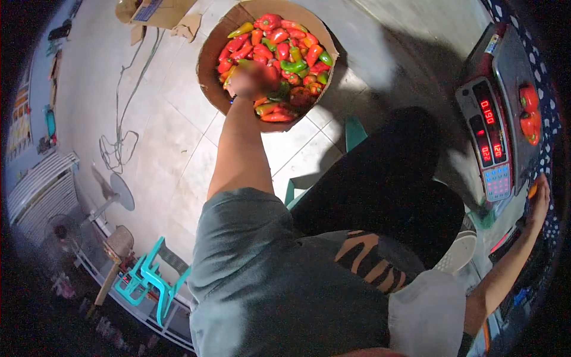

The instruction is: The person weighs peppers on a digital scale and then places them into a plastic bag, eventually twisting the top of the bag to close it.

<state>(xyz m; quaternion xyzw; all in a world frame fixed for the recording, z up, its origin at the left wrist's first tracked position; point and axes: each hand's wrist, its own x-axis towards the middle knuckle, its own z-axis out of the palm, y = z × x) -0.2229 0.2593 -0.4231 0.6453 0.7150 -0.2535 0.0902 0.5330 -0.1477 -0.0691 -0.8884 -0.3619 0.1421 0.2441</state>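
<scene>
My left hand [242, 82] reaches into a round-sided brown cardboard box [209, 70] full of red, green and yellowish peppers [279, 37]. It lies over the peppers on the near left side; its fingers are blurred, so whether it grips one cannot be told. Off to the far right, my right hand [540, 201] is beside the lower end of a weighing scale [505, 65]. Its fingers are bent around a small orange thing [532, 190], mostly hidden. Red peppers [529, 113] rest on the scale's grey plate, and red digits glow on its display [486, 125].
A dark patterned cloth [554, 178] lies under the scale. Turquoise plastic chairs [156, 279] and a standing fan [122, 191] are at the lower left. A cable [119, 113] runs over the pale tiled floor, and another cardboard box [163, 12] stands at the back left.
</scene>
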